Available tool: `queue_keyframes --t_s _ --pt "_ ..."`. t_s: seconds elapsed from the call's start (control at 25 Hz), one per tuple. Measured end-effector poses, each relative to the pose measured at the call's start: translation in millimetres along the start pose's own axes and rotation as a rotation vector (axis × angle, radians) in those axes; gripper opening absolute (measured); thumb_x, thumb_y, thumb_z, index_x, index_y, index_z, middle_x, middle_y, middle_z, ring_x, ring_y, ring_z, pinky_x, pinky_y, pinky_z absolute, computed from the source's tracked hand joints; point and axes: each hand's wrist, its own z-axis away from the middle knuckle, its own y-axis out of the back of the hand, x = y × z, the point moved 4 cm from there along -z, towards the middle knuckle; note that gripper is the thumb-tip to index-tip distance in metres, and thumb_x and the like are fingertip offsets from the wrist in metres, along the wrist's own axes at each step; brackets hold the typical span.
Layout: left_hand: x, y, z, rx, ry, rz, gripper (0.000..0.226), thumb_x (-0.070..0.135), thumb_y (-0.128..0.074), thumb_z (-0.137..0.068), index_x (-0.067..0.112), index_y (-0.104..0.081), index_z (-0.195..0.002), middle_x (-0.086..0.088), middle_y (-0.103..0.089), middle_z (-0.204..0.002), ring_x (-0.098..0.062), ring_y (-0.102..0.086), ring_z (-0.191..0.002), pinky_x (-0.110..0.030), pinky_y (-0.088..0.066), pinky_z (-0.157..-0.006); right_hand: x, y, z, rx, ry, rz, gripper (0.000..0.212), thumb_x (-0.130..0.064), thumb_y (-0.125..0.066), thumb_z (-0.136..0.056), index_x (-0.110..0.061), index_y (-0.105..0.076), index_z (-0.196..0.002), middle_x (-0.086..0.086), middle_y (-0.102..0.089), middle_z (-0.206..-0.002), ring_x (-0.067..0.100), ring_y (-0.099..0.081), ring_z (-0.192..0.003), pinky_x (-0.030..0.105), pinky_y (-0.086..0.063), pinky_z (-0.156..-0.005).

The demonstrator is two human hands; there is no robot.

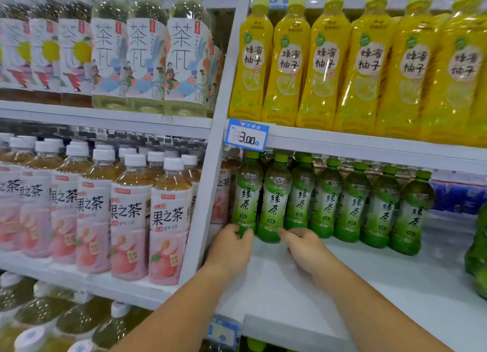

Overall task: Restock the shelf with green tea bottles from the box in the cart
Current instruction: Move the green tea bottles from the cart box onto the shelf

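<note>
Shelf (342,285); hands (232,249) (305,249) on green tea bottles (274,198)

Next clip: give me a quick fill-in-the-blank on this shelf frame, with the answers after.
The left hand grips the base of the leftmost green tea bottle, whose cap is ____. The price tag above it reads ____. The upper-shelf bottles over the green tea are coloured ____. The pink-labelled bottles in the left bay have ____ caps.
Answers: green; 3.00; yellow; white.

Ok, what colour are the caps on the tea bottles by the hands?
Green; caps of the tea bottles show best in the head view.
</note>
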Motion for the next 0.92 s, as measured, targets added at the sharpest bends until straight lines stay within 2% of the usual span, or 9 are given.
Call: queue_keyframes --t_s 0.12,0.2,0.28,0.4,0.48,0.56,0.68,0.84,0.92 --pt "15 8 29 -0.091 -0.029 -0.022 0.033 0.044 -0.048 -0.102 0.018 -0.068 -0.109 0.003 -0.069 -0.107 -0.018 -0.061 -0.1 -0.027 -0.042 -0.079 1 9 39 -0.01 0.041 0.015 0.043 -0.041 -0.059 -0.097 -0.016 -0.06 -0.131 0.003 -0.066 -0.118 0.018 -0.062 -0.105 0.034 -0.051 -0.088" --pt "23 14 51 -0.169 -0.049 -0.05 0.028 0.047 -0.043 -0.103 0.027 -0.06 -0.097 0.006 -0.061 -0.098 -0.009 -0.057 -0.089 -0.02 -0.039 -0.068 5 15 70 -0.015 0.035 -0.001 0.039 -0.041 -0.058 -0.097 -0.018 -0.061 -0.128 0.002 -0.065 -0.123 0.019 -0.06 -0.112 0.038 -0.049 -0.099" --pt "30 19 73 -0.222 -0.06 -0.055 0.025 0.047 -0.04 -0.104 0.035 -0.052 -0.086 0.011 -0.054 -0.089 0.004 -0.051 -0.075 -0.012 -0.036 -0.064 8 21 97 -0.028 0.037 -0.01 0.037 -0.041 -0.059 -0.097 -0.019 -0.061 -0.127 0.0 -0.065 -0.12 0.016 -0.061 -0.109 0.031 -0.048 -0.092" --pt "36 19 102 -0.251 0.021 0.003 0.023 0.049 -0.043 -0.103 0.034 -0.059 -0.103 0.01 -0.063 -0.109 -0.007 -0.055 -0.101 -0.029 -0.036 -0.084 13 36 128 -0.046 0.011 -0.078 0.031 -0.037 -0.062 -0.096 -0.021 -0.063 -0.122 -0.003 -0.067 -0.113 0.009 -0.062 -0.101 0.02 -0.044 -0.076" --pt "38 18 128 -0.27 0.098 0.067 0.024 0.05 -0.045 -0.102 0.035 -0.061 -0.113 0.014 -0.064 -0.118 -0.005 -0.054 -0.109 -0.027 -0.035 -0.089 17 46 148 -0.069 -0.046 -0.129 0.027 -0.034 -0.064 -0.095 -0.024 -0.064 -0.12 -0.008 -0.067 -0.112 0.0 -0.061 -0.099 0.012 -0.043 -0.072" --pt "47 21 156 -0.322 0.169 0.083 0.028 0.049 -0.047 -0.102 0.034 -0.062 -0.12 0.019 -0.063 -0.12 0.006 -0.054 -0.111 -0.015 -0.036 -0.089 18 61 170 -0.096 -0.131 -0.142 0.025 -0.031 -0.064 -0.096 -0.024 -0.063 -0.12 -0.01 -0.067 -0.113 -0.003 -0.06 -0.099 0.014 -0.046 -0.08" --pt "64 37 197 -0.38 0.358 0.051 0.025 0.047 -0.046 -0.103 0.037 -0.062 -0.12 0.033 -0.055 -0.107 0.027 -0.05 -0.095 -0.001 -0.034 -0.081 17 88 211 -0.161 -0.312 -0.144 0.026 -0.027 -0.063 -0.097 -0.023 -0.06 -0.123 -0.004 -0.066 -0.121 0.001 -0.061 -0.101 0.03 -0.05 -0.096" --pt "103 61 252 -0.516 0.558 -0.034 0.032 0.054 -0.041 -0.103 0.039 -0.055 -0.127 0.03 -0.053 -0.115 0.002 -0.051 -0.11 -0.019 -0.034 -0.089 3 140 273 -0.258 -0.534 -0.053 0.038 -0.038 -0.059 -0.097 -0.028 -0.053 -0.134 -0.011 -0.063 -0.12 0.003 -0.061 -0.1 0.023 -0.048 -0.075" --pt "131 69 279 -0.58 0.637 -0.034 0.042 0.058 -0.041 -0.102 0.036 -0.051 -0.137 0.023 -0.048 -0.126 -0.003 -0.043 -0.12 -0.026 -0.03 -0.098 -6 165 304 -0.278 -0.618 -0.021 0.044 -0.041 -0.059 -0.097 -0.026 -0.051 -0.138 -0.009 -0.062 -0.126 0.01 -0.061 -0.105 0.028 -0.051 -0.082"
